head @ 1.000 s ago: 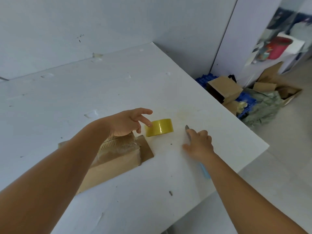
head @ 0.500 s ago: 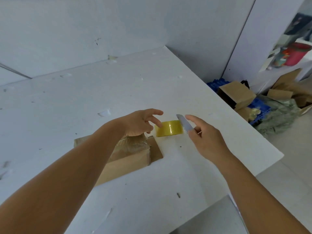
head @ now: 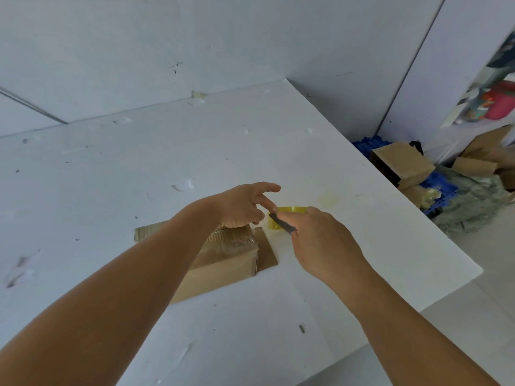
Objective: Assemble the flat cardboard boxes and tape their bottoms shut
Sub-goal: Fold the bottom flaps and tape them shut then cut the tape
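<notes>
A brown cardboard box (head: 223, 263) lies on the white table (head: 348, 218), its top face covered in clear tape. A yellow tape roll (head: 274, 222) stands just right of the box, mostly hidden behind my right hand. My left hand (head: 245, 204) hovers over the box's right end, its fingers half curled and a fingertip touching the tape by the roll. My right hand (head: 320, 240) grips a utility knife, whose grey blade (head: 281, 222) lies against the roll near my left fingertip.
The table's right edge runs diagonally close to my right arm, with floor beyond. On the floor to the right lie folded cardboard boxes (head: 401, 162), a blue crate (head: 437, 188) and crumpled plastic (head: 473, 201). A wall backs the table.
My right hand lifted the knife from the table's edge and brought its blade leftwards to the tape roll. My left hand stayed over the box's end.
</notes>
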{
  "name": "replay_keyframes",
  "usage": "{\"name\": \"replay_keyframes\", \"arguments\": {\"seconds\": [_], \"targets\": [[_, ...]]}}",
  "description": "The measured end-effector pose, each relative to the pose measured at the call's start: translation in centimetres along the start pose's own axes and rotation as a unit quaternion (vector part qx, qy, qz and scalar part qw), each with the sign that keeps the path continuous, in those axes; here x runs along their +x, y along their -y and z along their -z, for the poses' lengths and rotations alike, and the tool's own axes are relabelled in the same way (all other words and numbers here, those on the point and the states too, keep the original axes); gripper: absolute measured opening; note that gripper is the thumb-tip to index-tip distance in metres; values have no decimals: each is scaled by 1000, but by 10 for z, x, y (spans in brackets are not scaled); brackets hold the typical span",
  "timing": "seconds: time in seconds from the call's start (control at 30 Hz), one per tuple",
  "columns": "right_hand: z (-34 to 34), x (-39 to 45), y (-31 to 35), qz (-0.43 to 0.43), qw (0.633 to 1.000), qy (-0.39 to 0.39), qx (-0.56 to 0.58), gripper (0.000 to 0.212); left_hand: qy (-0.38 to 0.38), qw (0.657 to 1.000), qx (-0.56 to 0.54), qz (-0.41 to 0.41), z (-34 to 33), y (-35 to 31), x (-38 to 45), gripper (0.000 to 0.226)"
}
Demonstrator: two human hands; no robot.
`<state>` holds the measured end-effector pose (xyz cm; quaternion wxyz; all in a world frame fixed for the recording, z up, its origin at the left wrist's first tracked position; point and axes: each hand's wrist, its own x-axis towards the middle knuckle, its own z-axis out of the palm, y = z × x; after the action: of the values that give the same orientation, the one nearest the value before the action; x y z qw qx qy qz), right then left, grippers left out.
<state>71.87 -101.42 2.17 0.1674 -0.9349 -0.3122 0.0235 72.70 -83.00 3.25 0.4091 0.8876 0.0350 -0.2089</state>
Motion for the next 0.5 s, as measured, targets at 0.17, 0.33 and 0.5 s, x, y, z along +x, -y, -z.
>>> {"name": "replay_keyframes", "arguments": {"seconds": [0.17, 0.33, 0.5], "targets": [[-5, 12, 5, 15, 996, 69, -57, 42, -1, 1000, -13, 0, 1, -1, 1, 74], [-38, -4, -3, 15, 979, 203, -11, 33, 1, 1000, -4, -3, 4, 1, 2, 75], [-46, -9, -31, -27, 976, 216, 21, 39, -3, 999, -36, -6, 5, 3, 4, 67]]}}
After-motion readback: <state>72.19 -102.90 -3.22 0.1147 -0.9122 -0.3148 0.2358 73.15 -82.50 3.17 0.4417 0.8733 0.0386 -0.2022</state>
